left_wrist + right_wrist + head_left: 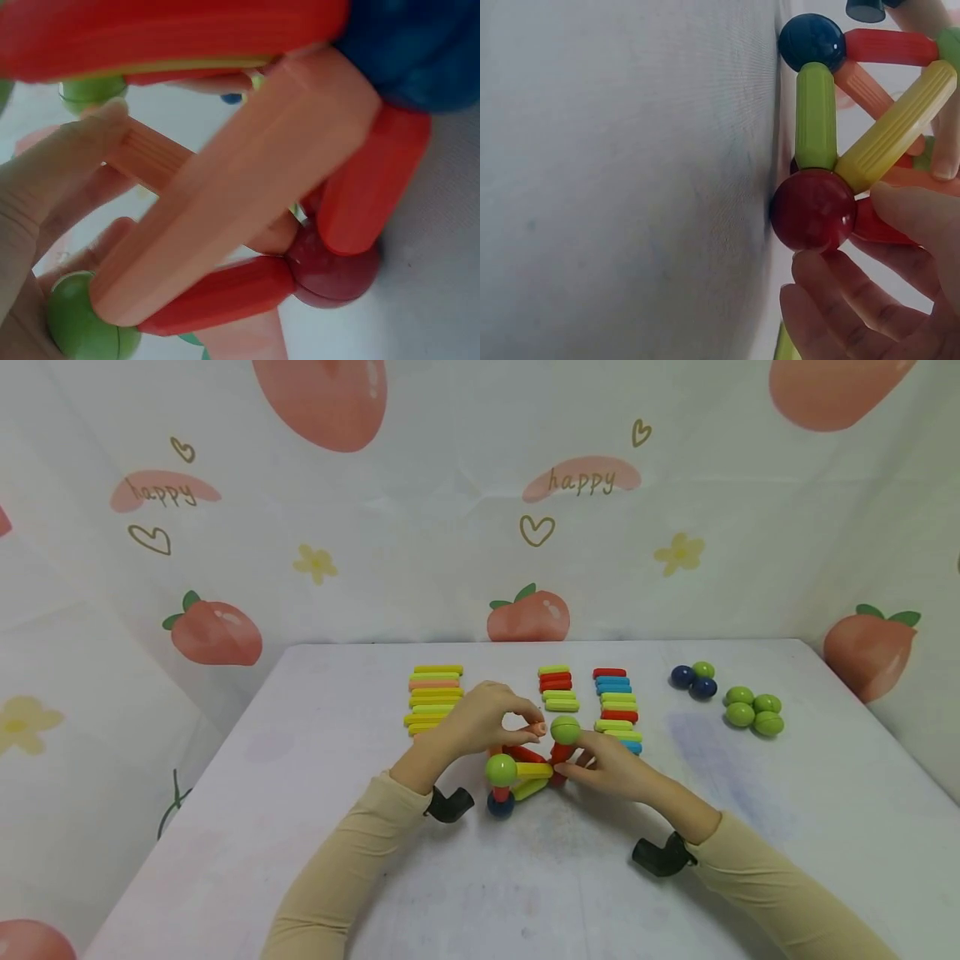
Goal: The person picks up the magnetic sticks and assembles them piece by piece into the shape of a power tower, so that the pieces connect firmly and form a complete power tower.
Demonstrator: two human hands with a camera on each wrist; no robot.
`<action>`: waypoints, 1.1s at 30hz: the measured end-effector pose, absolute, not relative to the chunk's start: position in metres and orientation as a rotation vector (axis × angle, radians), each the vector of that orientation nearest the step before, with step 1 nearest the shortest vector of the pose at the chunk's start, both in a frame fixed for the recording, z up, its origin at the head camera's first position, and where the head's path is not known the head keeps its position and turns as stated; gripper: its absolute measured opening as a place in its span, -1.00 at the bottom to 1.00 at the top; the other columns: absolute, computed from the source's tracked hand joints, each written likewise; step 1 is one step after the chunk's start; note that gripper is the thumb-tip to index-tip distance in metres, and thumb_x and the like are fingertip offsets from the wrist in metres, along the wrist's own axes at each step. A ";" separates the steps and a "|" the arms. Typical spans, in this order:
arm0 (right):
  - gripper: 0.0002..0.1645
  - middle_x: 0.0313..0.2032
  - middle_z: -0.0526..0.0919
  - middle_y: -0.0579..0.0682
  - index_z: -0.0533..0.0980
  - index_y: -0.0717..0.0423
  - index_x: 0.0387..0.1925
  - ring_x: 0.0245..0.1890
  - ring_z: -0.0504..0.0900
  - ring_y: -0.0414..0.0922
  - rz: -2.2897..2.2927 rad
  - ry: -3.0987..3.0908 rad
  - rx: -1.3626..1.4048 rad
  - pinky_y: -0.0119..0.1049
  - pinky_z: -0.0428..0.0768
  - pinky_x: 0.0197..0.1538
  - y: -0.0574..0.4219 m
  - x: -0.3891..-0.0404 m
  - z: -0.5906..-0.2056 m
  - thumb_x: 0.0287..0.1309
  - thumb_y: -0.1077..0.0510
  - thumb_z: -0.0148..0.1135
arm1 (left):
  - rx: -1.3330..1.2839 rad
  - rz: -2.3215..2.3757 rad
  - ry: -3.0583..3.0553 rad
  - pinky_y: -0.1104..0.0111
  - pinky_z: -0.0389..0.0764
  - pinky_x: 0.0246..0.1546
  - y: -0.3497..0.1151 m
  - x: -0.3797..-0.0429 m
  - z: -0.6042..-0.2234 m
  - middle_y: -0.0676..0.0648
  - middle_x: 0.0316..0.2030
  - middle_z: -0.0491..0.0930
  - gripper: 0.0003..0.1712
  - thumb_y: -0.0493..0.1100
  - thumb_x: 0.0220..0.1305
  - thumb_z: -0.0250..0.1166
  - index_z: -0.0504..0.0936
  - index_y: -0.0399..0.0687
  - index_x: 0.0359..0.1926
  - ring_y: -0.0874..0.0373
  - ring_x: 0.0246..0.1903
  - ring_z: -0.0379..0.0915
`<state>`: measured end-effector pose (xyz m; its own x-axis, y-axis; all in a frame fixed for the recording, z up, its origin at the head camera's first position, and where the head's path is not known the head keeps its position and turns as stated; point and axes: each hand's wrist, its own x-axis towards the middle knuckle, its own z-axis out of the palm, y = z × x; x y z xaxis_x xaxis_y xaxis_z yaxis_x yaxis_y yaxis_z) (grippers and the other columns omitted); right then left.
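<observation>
A small frame of coloured rods and balls stands on the table between both hands, with a green ball and another green ball on top. My left hand pinches the end of an orange rod between thumb and fingers; its other end reaches down toward a dark red ball. My right hand grips the lower right corner, thumb by a yellow rod and upright red rod, fingertips under a dark red ball. A dark blue ball forms another bottom corner.
Behind the frame lie a column of mostly yellow rods, a short column of red and green rods, and a mixed column. At the back right sit dark blue balls and several green balls.
</observation>
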<state>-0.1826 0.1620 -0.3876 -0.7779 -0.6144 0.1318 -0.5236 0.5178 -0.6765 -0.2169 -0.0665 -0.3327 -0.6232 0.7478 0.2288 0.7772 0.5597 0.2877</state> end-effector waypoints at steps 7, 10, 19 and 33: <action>-0.73 -0.25 0.65 0.04 0.49 0.19 -0.13 -0.33 0.60 -0.14 -1.084 2.630 -1.000 -0.52 0.58 -0.29 0.161 -0.183 -0.387 0.14 0.18 0.25 | -1.336 -0.499 -2.721 0.37 0.45 -0.16 -0.061 -0.214 -0.330 0.12 -0.31 0.72 -0.74 0.01 0.09 0.37 0.71 0.06 -0.19 0.14 -0.29 0.56; -0.73 -0.25 0.64 0.03 0.48 0.18 -0.13 -0.34 0.59 -0.16 -1.073 2.632 -0.998 -0.53 0.57 -0.29 0.161 -0.183 -0.387 0.14 0.18 0.25 | -1.340 -0.501 -2.727 0.36 0.46 -0.16 -0.059 -0.214 -0.330 0.10 -0.31 0.72 -0.74 0.00 0.09 0.37 0.71 0.05 -0.20 0.13 -0.27 0.57; -0.72 -0.23 0.65 0.02 0.48 0.18 -0.11 -0.33 0.58 -0.17 -1.011 2.650 -1.005 -0.52 0.58 -0.30 0.160 -0.183 -0.384 0.16 0.15 0.23 | -1.361 -0.508 -2.757 0.31 0.46 -0.09 -0.055 -0.216 -0.331 0.07 -0.32 0.70 -0.78 -0.03 0.09 0.37 0.71 0.03 -0.23 0.09 -0.24 0.55; -0.73 -0.23 0.66 0.02 0.49 0.16 -0.11 -0.32 0.59 -0.17 -1.001 2.655 -0.965 -0.46 0.62 -0.28 0.159 -0.182 -0.386 0.16 0.15 0.23 | -1.035 -1.503 -2.646 0.22 0.47 0.17 -0.095 -0.229 -0.336 -0.09 0.02 0.54 -0.58 -0.17 0.13 0.34 0.52 -0.12 0.03 0.07 0.05 0.45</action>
<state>-0.1819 0.1594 -0.3859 -0.7831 -0.6158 0.0864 -0.5195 0.5715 -0.6352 -0.2285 -0.0949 -0.3357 -0.7901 0.5636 0.2411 0.4957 0.3562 0.7921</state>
